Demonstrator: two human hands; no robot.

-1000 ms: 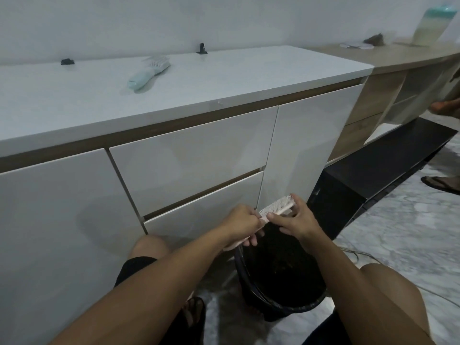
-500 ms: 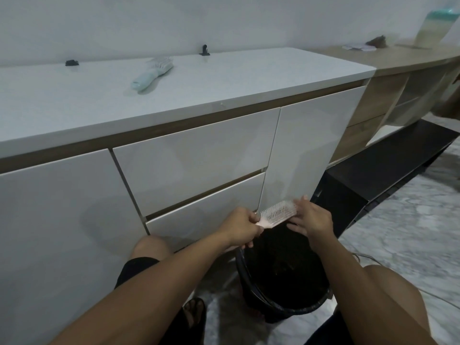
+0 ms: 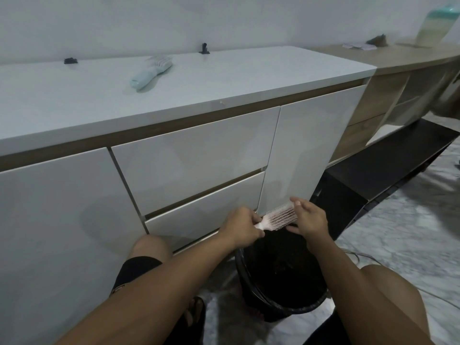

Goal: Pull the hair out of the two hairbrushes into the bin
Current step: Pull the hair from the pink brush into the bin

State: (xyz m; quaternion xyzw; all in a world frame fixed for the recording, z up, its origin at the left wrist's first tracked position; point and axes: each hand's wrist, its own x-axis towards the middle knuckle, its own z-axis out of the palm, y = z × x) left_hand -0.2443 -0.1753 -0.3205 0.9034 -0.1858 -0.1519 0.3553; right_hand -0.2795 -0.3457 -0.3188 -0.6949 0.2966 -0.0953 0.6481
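A pink hairbrush (image 3: 278,217) with white bristles is held level above the black bin (image 3: 281,275), bristles up. My left hand (image 3: 242,226) grips its handle. At the far end of the brush head is my right hand (image 3: 308,217), thumb below and fingers over the tip, touching the bristles. I cannot tell whether it pinches any hair. A second, light-blue hairbrush (image 3: 151,70) lies on the white countertop (image 3: 224,78). The bin, lined with a black bag, stands on the floor between my knees.
White cabinet drawers (image 3: 194,155) face me closely. A low black bench (image 3: 388,163) runs to the right beside wooden shelving (image 3: 388,95). A bottle (image 3: 435,26) and small items sit on the wooden counter. The floor (image 3: 408,230) is grey marble.
My right hand slid from the middle of the bristles to the brush's far end. The brush tilted flatter over the bin. The camera view shifted slightly; feet at the right edge left view.
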